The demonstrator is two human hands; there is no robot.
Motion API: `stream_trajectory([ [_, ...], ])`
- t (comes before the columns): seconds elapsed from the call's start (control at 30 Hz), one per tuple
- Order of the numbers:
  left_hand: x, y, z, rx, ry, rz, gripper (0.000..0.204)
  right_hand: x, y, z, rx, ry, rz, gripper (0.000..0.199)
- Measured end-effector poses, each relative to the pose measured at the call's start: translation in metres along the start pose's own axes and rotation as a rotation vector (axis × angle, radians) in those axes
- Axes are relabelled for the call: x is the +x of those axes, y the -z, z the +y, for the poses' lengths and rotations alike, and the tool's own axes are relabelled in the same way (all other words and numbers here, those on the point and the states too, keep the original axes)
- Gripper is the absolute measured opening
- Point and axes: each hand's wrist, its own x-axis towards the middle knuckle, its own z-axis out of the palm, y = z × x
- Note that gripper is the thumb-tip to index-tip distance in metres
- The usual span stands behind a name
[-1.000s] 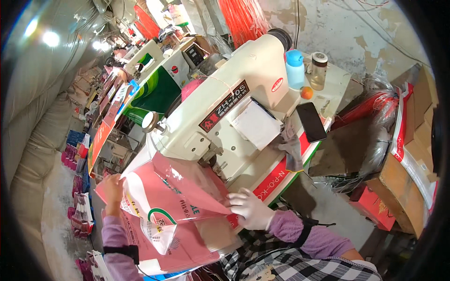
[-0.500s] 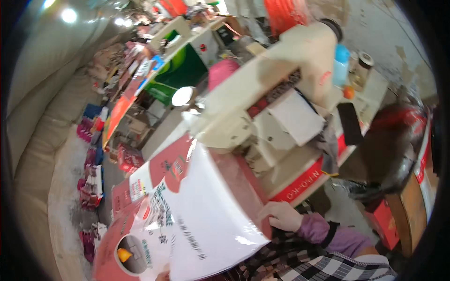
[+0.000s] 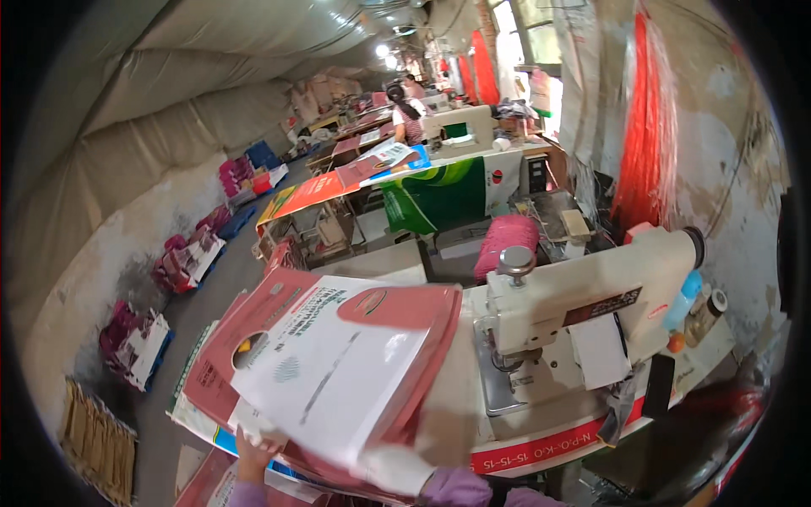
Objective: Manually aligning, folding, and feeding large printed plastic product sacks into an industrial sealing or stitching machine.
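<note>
The left grip had its bare fingers bent at the near edge of the red-and-white bag; whether they pinched it I could not tell. The right grip, in a white glove, met the bag's near right corner, too blurred to tell whether spread or pressed together. The bag lay slanted over other bags, left of the cream sewing machine, whose head stood close beside its right edge. On the surface to the right were a black phone, a grey cloth, a blue bottle and a capped jar. A pink spool sat behind the machine, and red strands hung by the wall.
</note>
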Motion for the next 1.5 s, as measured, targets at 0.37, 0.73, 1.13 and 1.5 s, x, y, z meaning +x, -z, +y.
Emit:
stream_trajectory([
  [0.37, -0.250, 0.099, 0.044, 1.447, -0.855, -0.085, 0.037, 0.072, 0.036, -0.020, -0.153, -0.375, -0.223, 0.049],
  [0.73, -0.271, 0.108, 0.039, 1.682, -0.977, -0.007, 0.038, -0.010, -0.191, -0.026, -0.103, 0.191, -0.018, 0.042],
  [1.13, -0.241, 0.046, -0.052, 1.703, -0.901, -0.457, 0.041, -0.011, -0.158, 0.030, 0.053, -0.077, -0.246, 0.035],
  [1.5, -0.132, -0.119, -0.209, 1.332, -0.716, -0.960, 0.016, -0.094, 0.027, 0.064, 0.400, -0.407, 0.089, 0.059],
])
